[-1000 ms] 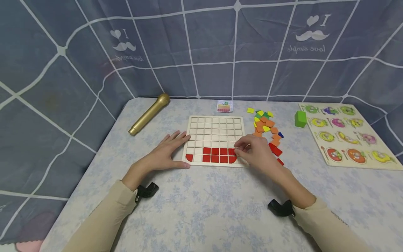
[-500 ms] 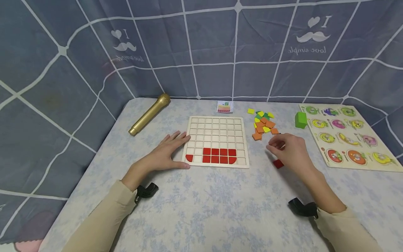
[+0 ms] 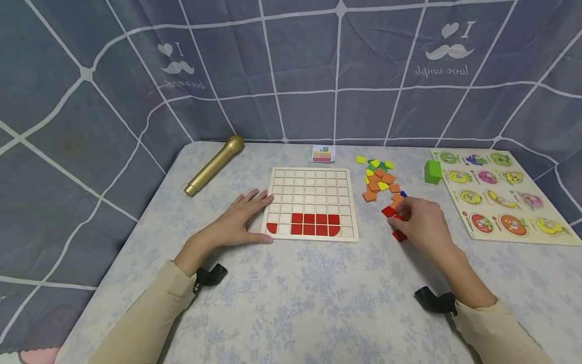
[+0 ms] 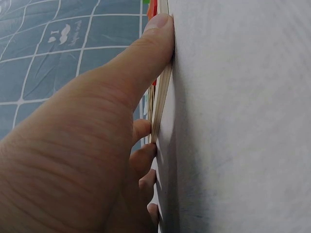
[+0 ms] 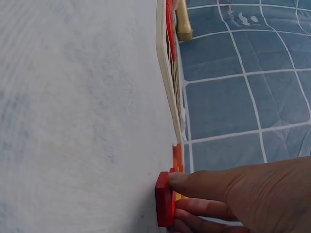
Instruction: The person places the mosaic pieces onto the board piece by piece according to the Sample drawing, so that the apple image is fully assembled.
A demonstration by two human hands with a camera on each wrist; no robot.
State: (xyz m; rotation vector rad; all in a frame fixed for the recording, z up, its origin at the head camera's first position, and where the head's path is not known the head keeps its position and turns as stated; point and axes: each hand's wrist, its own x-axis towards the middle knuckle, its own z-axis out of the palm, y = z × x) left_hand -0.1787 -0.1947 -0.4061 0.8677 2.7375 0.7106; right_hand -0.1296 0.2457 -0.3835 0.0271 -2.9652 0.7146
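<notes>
A worktop (image 3: 318,298) w/ a pale blue floral cloth fills the scene, backed by a slate-blue curtain (image 3: 291,71) w/ white grid lines and moustache prints. Left hand (image 3: 238,220) lies flat, fingers spread and straight, thumb pressed along the near-left edge of the wooden grid board (image 3: 311,188); the board's near rows hold red tiles (image 3: 316,224). Right hand (image 3: 420,220), right of the board, has fingers curled onto a red tile (image 3: 388,211) among loose red pieces at the near end of a heap of tiles (image 3: 379,179) in orange, yellow and green; the wrist view shows fingertips (image 5: 182,180) touching the red tile's (image 5: 164,199) edge. Far left: gold microphone (image 3: 213,164). Far centre: small pattern card (image 3: 323,153). Right: green block (image 3: 433,171) beside a fruit puzzle board (image 3: 502,194).
</notes>
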